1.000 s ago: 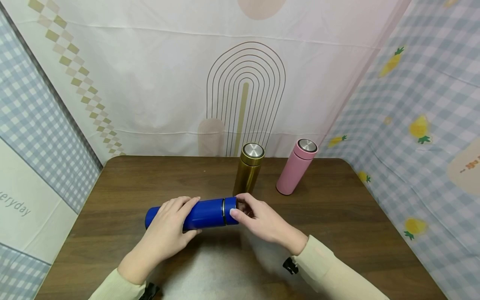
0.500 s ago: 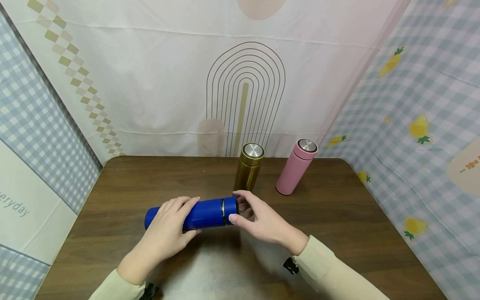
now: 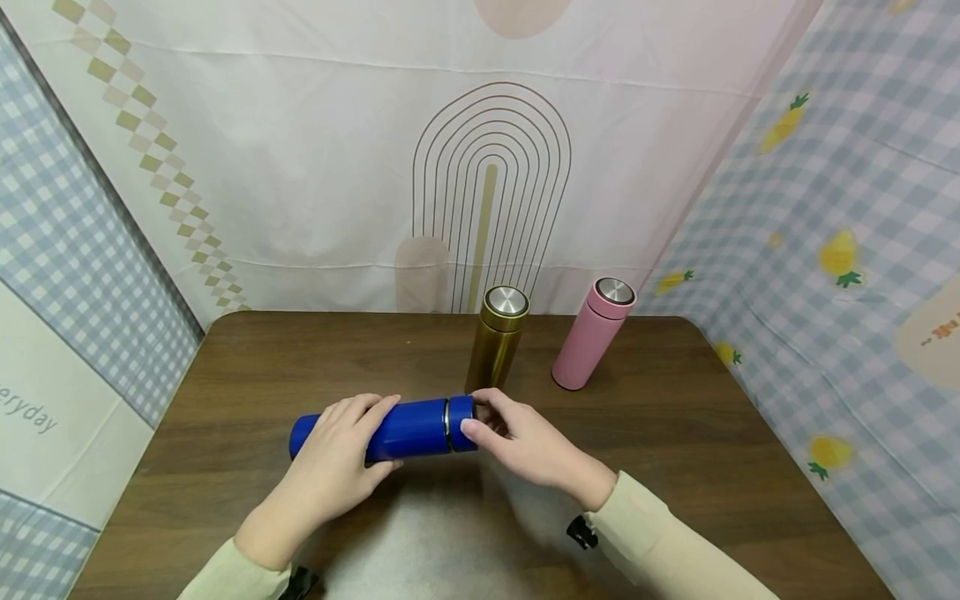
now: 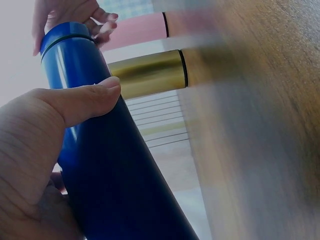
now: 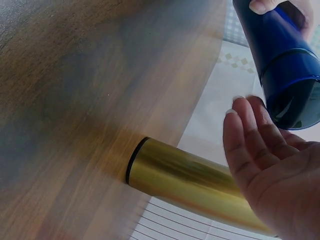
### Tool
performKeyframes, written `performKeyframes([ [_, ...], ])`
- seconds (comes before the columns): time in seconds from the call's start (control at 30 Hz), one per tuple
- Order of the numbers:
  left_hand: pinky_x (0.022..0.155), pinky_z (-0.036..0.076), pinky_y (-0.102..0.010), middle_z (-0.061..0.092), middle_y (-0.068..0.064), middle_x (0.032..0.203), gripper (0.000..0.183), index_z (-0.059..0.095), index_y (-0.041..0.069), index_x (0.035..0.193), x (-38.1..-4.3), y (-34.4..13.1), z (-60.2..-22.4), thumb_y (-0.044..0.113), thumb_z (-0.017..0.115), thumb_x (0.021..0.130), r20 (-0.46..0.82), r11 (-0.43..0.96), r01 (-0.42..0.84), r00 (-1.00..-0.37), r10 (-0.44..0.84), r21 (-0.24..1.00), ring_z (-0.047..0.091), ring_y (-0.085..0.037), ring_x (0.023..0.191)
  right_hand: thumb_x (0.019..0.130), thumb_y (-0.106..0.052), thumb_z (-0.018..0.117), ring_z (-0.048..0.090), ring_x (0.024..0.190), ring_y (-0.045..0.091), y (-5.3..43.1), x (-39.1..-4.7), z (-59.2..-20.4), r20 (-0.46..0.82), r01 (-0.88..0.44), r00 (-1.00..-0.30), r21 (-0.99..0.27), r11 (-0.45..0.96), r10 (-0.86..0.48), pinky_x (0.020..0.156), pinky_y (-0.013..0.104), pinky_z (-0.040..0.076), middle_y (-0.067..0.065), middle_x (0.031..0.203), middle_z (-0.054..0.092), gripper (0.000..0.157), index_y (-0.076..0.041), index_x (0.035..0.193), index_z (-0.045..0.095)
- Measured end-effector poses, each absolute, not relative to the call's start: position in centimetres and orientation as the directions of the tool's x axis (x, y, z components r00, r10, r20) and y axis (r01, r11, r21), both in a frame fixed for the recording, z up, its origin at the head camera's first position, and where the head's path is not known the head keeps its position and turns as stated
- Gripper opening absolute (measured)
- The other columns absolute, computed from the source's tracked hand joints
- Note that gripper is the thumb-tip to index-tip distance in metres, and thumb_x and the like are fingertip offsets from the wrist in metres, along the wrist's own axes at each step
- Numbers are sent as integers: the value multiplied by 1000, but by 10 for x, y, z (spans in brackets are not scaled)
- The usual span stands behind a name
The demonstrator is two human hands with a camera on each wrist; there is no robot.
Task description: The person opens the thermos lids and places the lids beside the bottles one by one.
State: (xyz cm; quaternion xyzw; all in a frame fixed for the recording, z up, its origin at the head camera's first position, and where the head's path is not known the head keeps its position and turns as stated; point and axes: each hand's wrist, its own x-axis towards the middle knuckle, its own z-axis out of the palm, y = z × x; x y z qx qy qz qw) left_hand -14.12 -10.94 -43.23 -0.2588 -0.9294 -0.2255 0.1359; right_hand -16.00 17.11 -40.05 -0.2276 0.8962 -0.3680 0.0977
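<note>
A blue thermos (image 3: pixel 411 427) is held lying nearly level above the table, its lid end to the right. My left hand (image 3: pixel 339 457) grips its body, thumb on the near side and fingers over the top. At the lid (image 3: pixel 462 422), my right hand (image 3: pixel 528 442) pinches the rim with thumb and index finger. The right wrist view shows its other fingers (image 5: pixel 248 132) loosely bent beside the lid's dark, glossy end. Just behind the right fingertips stands a gold thermos (image 3: pixel 495 342) with a silver-topped lid, upright and apart from the blue one.
To the right of the gold thermos stands a pink thermos (image 3: pixel 592 337), upright. Both are on the brown wooden table (image 3: pixel 270 358). A white patterned cloth (image 3: pixel 315 167) hangs behind the table, and blue checked cloth (image 3: pixel 810 317) hangs at the right side.
Half a second ago my right fingers were spread a little looser and higher around the lid; now they have closed in on it again. The left hand and the blue thermos have hardly moved.
</note>
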Motion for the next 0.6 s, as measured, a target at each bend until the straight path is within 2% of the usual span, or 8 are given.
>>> performKeyframes([
  [0.17,101,35,-54,54,-10,125,82,49,14,140,-141,-111,-432,35,86,70,368,772,536,-833,414,343,50,-32,117,90,-48,63,58,97,10,171,-161,-403,80,-420,-845,-711,564,-529,84,31,51,-8,114,56,57,-28,139,42],
  [0.3,100,36,-54,54,-10,125,82,49,13,140,-142,-112,-432,34,87,70,367,773,535,-833,415,341,50,-32,117,88,-43,67,54,105,8,172,-161,-405,130,-477,-818,-698,535,-560,88,30,48,-9,126,50,65,-32,144,35],
  [0.43,101,36,-54,54,-10,125,82,49,13,140,-142,-111,-432,34,86,70,370,767,540,-830,417,347,50,-33,116,87,-48,67,55,103,10,171,-162,-405,123,-450,-839,-705,548,-531,86,31,49,-8,125,50,67,-31,144,35],
  [0.6,101,35,-54,54,-10,126,83,49,14,140,-141,-110,-434,35,86,70,376,760,552,-822,428,342,50,-32,117,91,-56,56,59,94,11,169,-162,-402,32,-348,-886,-706,617,-463,82,32,50,-5,114,57,59,-24,139,43],
])
